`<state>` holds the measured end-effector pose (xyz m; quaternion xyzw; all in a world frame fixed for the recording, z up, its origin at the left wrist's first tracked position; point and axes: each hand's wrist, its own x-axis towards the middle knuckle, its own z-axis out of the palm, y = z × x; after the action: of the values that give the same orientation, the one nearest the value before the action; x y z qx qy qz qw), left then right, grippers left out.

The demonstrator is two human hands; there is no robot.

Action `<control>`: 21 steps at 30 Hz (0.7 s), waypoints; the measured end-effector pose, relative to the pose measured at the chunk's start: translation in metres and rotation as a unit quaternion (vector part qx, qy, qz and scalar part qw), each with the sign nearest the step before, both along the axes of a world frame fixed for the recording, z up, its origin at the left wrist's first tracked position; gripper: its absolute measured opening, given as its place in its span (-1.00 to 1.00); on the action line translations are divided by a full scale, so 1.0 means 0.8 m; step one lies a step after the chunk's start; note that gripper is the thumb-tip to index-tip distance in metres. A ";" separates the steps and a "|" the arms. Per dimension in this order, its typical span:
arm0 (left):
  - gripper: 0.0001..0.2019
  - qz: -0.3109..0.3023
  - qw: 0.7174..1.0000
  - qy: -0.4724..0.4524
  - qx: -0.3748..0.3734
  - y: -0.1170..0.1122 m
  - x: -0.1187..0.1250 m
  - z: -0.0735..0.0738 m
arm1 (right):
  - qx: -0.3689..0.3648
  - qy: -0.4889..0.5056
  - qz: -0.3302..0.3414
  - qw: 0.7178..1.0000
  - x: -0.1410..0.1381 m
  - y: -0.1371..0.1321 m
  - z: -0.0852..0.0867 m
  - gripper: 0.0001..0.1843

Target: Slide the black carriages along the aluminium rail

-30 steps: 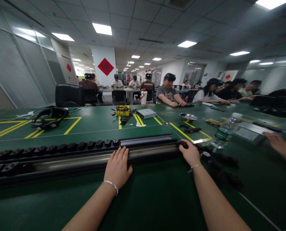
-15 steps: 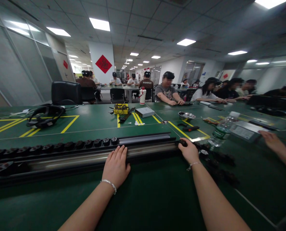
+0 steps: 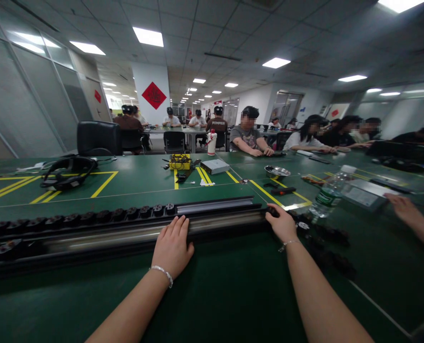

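Note:
A long black rail [image 3: 219,225] with a shiny metal channel runs across the bench in front of me. My left hand [image 3: 172,245] lies across its middle, fingers stretched out and pressed on it from above. At the rail's right end my right hand [image 3: 282,223] is closed, thumb and fingers around a small black round part that they mostly hide. A second black rail [image 3: 215,206] lies just behind, with a row of black round parts [image 3: 117,215] seated along its left portion. More black parts [image 3: 326,236] lie loose to the right of my right hand, dark and blurred.
A water bottle [image 3: 331,193] stands at right, near a grey metal box [image 3: 367,196] and a co-worker's hand [image 3: 406,209]. Farther back are a metal bowl [image 3: 276,171], a yellow box of cables [image 3: 179,162], and a black headset [image 3: 69,172]. People sit around the tables.
The black part at my right hand, plainly seen before, is now mostly hidden at the rail end. My right hand has shifted very slightly; the left has stayed in place.

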<state>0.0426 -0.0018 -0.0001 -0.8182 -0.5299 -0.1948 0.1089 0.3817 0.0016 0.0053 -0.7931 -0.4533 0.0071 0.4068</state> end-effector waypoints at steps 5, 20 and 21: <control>-0.45 0.002 1.000 -0.002 0.003 -0.001 0.000 0.000 | 0.009 0.003 0.004 1.000 0.001 -0.001 0.001 -0.55; -0.45 0.000 1.000 -0.008 -0.009 -0.001 0.000 -0.002 | 0.040 0.031 -0.006 0.999 0.025 0.002 -0.012 -0.51; -0.45 0.000 1.000 -0.008 -0.007 -0.001 -0.001 -0.002 | 0.040 0.033 -0.007 0.999 0.027 0.002 -0.013 -0.51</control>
<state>0.0421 -0.0025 -0.0019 -0.8175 -0.5318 -0.1976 0.0990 0.4033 0.0029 -0.0047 -0.7788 -0.4342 0.0123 0.4526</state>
